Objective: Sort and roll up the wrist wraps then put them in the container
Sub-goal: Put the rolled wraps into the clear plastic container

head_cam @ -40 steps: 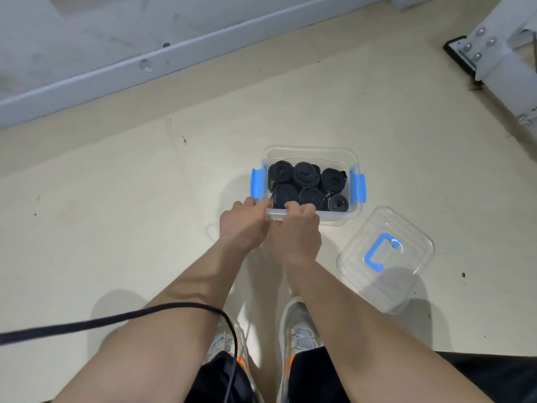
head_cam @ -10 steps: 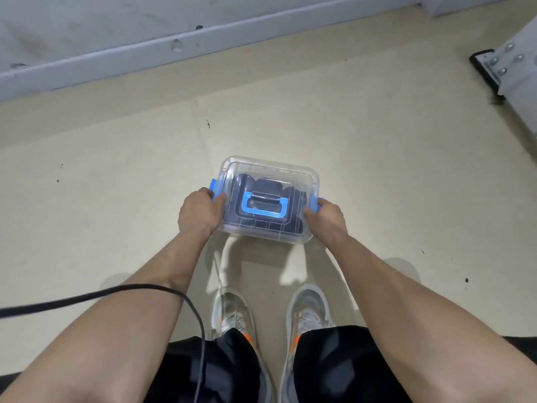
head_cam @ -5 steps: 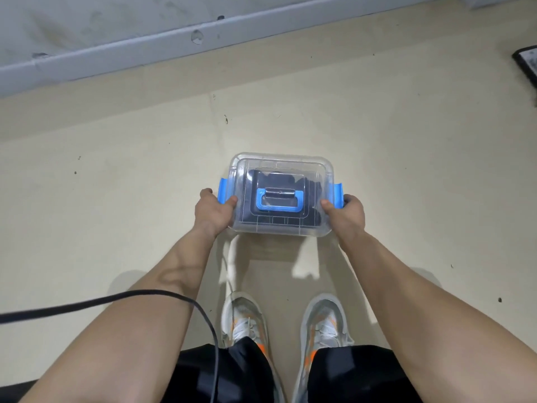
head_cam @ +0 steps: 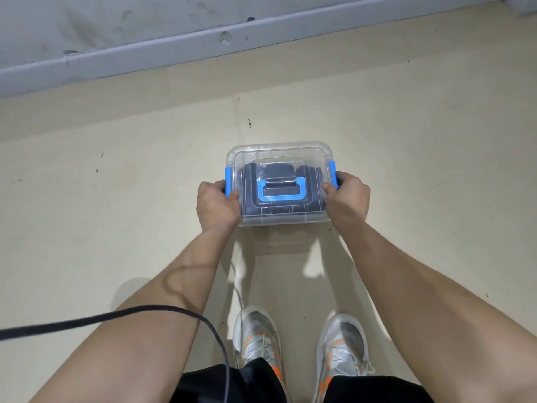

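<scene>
Wrist wraps (head_cam: 276, 170), rolled and dark, sit inside the clear container (head_cam: 279, 221) at 12 o'clock from the shoes (head_cam: 257, 335), lid (head_cam: 279, 152) on. Left hand (head_cam: 216, 205) and right hand (head_cam: 347, 200) each grip the container at a blue side latch (head_cam: 228, 181). The load is probably light and soft, the plastic stiff but slick, so the ends give the best hold. Whether it touches the floor (head_cam: 116, 199) is unclear. A black cable (head_cam: 116, 318) loops at 7 o'clock.
</scene>
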`<state>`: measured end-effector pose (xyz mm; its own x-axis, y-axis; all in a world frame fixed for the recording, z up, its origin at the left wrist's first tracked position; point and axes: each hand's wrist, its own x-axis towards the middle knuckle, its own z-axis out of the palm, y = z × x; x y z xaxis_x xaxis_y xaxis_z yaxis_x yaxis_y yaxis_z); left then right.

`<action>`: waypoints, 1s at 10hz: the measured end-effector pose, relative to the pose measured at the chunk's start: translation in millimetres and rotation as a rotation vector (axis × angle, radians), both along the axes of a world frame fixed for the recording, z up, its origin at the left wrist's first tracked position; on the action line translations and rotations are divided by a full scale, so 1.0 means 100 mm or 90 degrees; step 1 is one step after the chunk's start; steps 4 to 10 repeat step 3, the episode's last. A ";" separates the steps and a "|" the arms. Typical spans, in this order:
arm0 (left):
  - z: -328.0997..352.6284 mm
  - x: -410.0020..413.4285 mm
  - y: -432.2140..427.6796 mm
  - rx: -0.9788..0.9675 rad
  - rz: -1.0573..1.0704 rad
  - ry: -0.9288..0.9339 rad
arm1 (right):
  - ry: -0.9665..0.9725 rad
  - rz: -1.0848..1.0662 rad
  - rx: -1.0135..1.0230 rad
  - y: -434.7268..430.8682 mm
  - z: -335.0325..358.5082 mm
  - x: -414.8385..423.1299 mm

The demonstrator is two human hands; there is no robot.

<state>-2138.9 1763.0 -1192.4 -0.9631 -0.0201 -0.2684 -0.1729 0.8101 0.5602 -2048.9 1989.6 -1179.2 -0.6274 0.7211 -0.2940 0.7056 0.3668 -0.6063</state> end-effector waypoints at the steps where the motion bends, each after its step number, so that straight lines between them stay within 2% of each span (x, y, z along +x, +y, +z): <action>1: 0.08 0.06 0.05 -0.070 -0.021 0.011 | -0.049 0.033 0.051 -0.04 0.03 -0.02; 2: 0.15 0.04 0.07 -0.119 -0.035 -0.035 | -0.119 0.083 0.076 -0.05 0.10 -0.03; 3: 0.29 -0.09 0.06 -0.107 -0.076 -0.107 | -0.174 0.140 0.104 -0.09 0.35 -0.06; 10: 0.29 -0.09 0.06 -0.107 -0.076 -0.107 | -0.174 0.140 0.104 -0.09 0.35 -0.06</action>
